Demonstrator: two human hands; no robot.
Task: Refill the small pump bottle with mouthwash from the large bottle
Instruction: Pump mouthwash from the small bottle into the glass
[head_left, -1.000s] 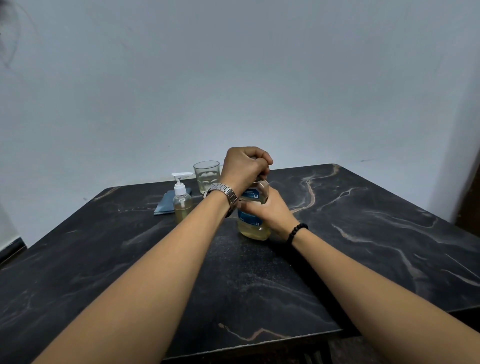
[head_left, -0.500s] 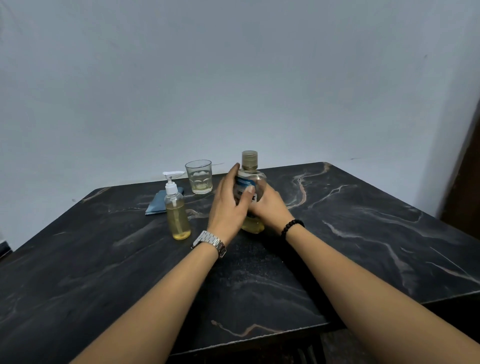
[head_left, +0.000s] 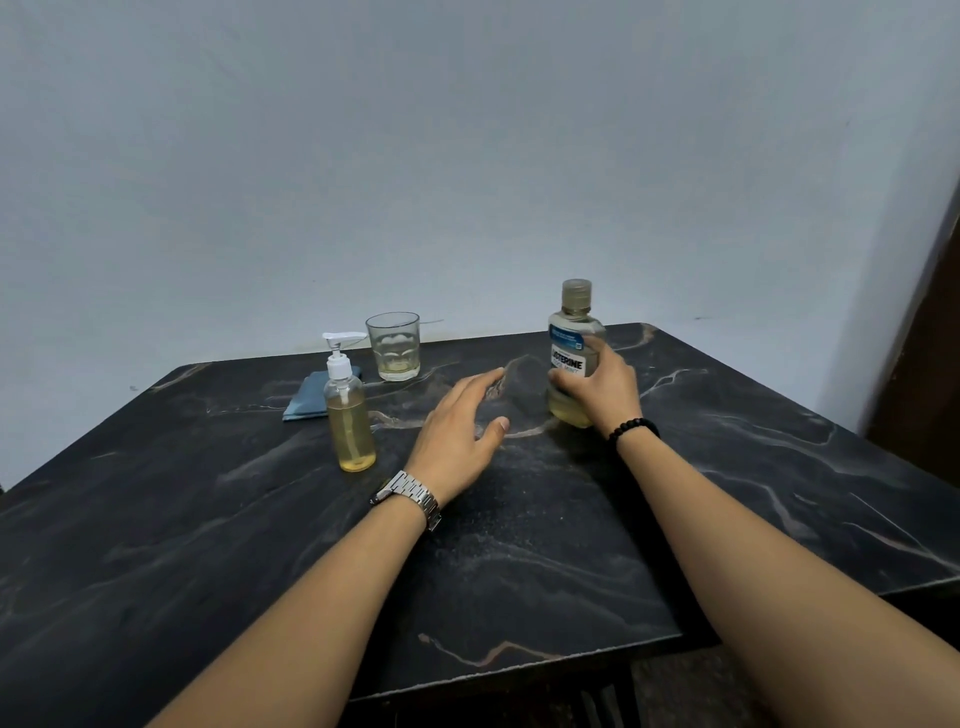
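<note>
Home: marble-patterned table (head_left: 727, 467), plain wall (head_left: 467, 156)

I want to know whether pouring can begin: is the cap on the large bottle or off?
On. The cap sits on the neck of the large bottle, which stands upright in the right hand.

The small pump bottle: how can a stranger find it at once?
On the black marble table, look left of the open left hand. The small pump bottle stands before a blue cloth; it alone has a white pump.
</note>
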